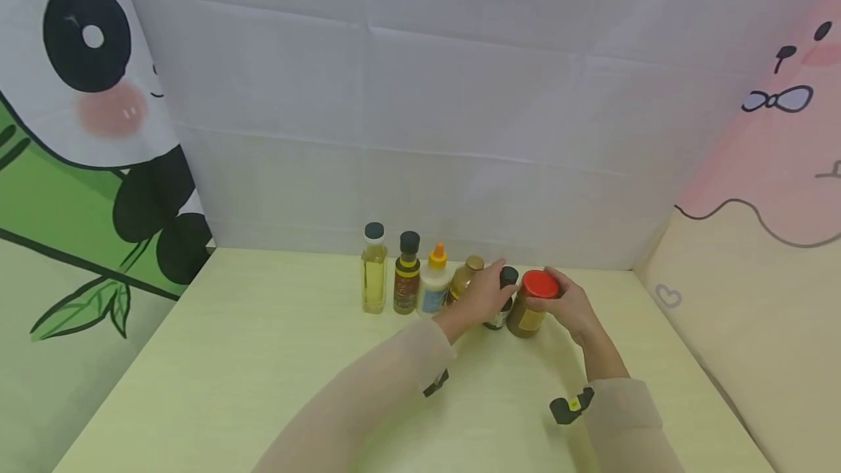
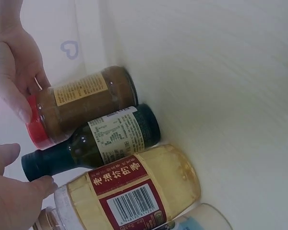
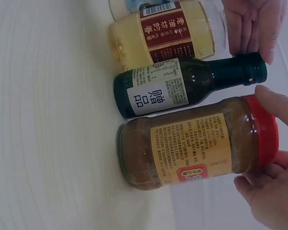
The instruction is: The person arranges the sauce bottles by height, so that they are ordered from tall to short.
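A brown-filled jar with a red lid (image 1: 541, 284) stands at the right end of a row. My right hand (image 1: 570, 306) holds it by the lid, thumb on one side and fingers on the other. Left of the jar is a dark green glass bottle (image 3: 158, 86) with a white label. My left hand (image 1: 481, 296) reaches over the row and holds this bottle at its dark cap (image 2: 33, 165), thumb and fingertips on either side. Beneath the left hand stands a yellowish bottle (image 2: 134, 191) with a red label, partly hidden in the head view.
Further left stand a white bottle with an orange nozzle (image 1: 434, 287), a dark sauce bottle (image 1: 406, 279) and a tall clear bottle of yellow liquid (image 1: 374, 276). The row is near the back edge of the pale table (image 1: 263, 363), before a white cloth wall (image 1: 460, 108).
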The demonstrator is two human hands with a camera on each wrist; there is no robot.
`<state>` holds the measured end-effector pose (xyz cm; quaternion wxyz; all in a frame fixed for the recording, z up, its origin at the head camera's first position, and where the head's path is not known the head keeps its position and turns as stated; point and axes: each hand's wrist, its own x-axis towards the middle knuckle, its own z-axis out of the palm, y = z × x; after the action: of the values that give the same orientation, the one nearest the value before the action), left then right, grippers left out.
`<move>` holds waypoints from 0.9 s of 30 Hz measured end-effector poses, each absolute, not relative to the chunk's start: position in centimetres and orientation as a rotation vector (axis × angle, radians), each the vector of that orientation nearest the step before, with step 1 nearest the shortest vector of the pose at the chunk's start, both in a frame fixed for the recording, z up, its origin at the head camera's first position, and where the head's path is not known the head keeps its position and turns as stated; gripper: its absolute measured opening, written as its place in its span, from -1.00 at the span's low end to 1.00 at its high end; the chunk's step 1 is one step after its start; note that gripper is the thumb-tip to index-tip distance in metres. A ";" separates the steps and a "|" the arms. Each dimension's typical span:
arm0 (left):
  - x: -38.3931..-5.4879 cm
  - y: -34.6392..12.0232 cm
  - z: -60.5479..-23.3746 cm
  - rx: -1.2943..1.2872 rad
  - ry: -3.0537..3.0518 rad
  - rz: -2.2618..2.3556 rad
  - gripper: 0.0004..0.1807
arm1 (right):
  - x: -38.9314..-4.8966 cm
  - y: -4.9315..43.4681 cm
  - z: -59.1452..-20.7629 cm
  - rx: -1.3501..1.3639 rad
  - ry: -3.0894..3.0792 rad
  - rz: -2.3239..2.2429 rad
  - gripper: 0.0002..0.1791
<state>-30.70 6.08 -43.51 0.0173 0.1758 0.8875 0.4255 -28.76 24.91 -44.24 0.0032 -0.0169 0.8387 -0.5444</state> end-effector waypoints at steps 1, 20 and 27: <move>-30.5 5.9 -43.5 0.561 2.754 1.329 -0.35 | -28.6 24.8 -44.1 -0.046 2.649 -1.686 0.00; -25.7 0.4 -45.0 0.687 2.505 1.637 -0.41 | -26.3 22.4 -42.7 -0.064 3.061 -1.333 -0.23; -25.0 -1.9 -46.3 0.662 2.751 1.391 -0.30 | -25.3 20.1 -43.0 -0.211 3.117 -1.269 -0.25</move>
<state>-25.02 -1.91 -46.28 -0.0057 0.2099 0.8725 0.4411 -25.34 20.12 -43.03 -0.1150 -0.0623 0.9182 -0.3738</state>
